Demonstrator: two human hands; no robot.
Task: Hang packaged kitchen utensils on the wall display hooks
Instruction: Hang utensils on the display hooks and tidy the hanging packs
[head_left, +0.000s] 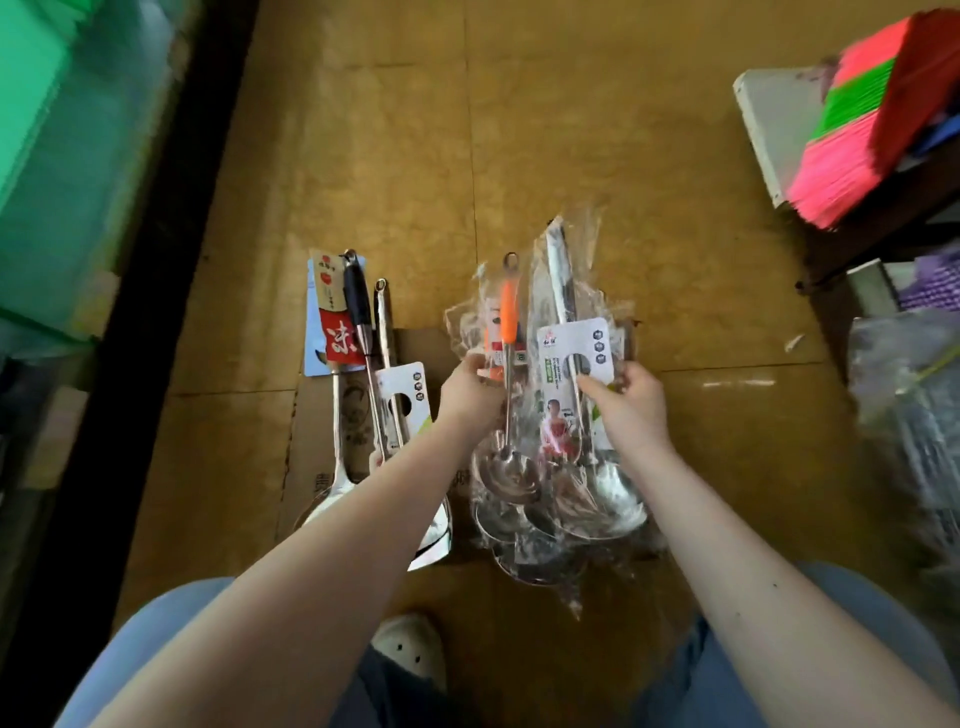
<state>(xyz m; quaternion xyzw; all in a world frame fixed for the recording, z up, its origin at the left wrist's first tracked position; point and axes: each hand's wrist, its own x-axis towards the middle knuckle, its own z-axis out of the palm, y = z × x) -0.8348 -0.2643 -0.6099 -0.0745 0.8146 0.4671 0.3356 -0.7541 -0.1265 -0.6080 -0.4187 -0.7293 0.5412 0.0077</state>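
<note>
Barely started: left hand (470, 387) pinches orange-handled ladle (508, 317), right hand (631, 402) grips carded ladle (558, 345) beside it; seemingly nothing hung (hooks unseen).

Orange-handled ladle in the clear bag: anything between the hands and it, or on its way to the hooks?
Nothing visible does: the left hand pinches the bagged orange-handled steel ladle; the right hand grips the white-carded steel ladle beside it. The hooks are out of view.
</note>
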